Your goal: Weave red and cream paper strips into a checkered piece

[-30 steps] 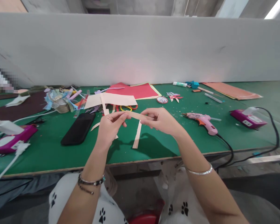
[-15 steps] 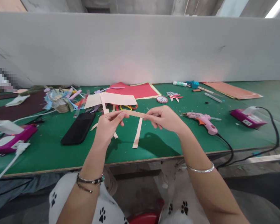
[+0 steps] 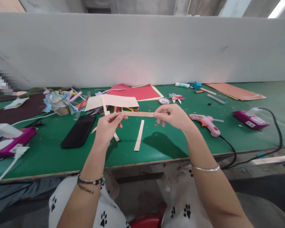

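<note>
A narrow peach paper strip is stretched level between my two hands, above the green table. My left hand pinches its left end with thumb and fingers closed. My right hand pinches its right end the same way. Below the held strip another peach strip lies on the table, with a shorter one beside my left hand. A larger peach sheet with cut edges lies just behind.
A black phone lies left of my hands; a pink glue gun with a black cord lies right. Purple devices sit at both sides. Red paper, scissors handles, a scrap pile and a glue stick lie behind.
My hands have moved apart and risen slightly. The strip, bunched between them before, is now drawn out straight and level.
</note>
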{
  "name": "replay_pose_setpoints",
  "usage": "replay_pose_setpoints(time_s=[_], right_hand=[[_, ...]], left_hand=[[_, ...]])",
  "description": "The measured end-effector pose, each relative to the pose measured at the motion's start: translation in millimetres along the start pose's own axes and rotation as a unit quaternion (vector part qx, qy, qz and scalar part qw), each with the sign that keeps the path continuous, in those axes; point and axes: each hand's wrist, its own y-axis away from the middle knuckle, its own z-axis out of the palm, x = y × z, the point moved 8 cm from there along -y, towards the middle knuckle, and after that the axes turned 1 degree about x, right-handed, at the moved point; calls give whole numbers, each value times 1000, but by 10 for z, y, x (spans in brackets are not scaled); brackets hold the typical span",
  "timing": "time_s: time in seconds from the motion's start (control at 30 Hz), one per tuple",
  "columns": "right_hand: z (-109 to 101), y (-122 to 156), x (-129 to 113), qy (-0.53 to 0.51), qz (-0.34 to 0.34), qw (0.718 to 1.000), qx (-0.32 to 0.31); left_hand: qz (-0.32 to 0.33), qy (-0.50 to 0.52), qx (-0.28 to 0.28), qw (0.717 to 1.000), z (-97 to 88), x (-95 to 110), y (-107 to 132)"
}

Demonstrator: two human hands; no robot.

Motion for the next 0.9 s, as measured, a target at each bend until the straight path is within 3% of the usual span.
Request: replay_pose_setpoints(time_s=[0.33,0.9], right_hand=[[-149,-19,86,-83,24,995,53],[-198,-42,232,-131,15,988,83]], left_hand=[[6,-27,26,999,-84,-18,-31],[14,-35,4,999,-89,-40,-57]])
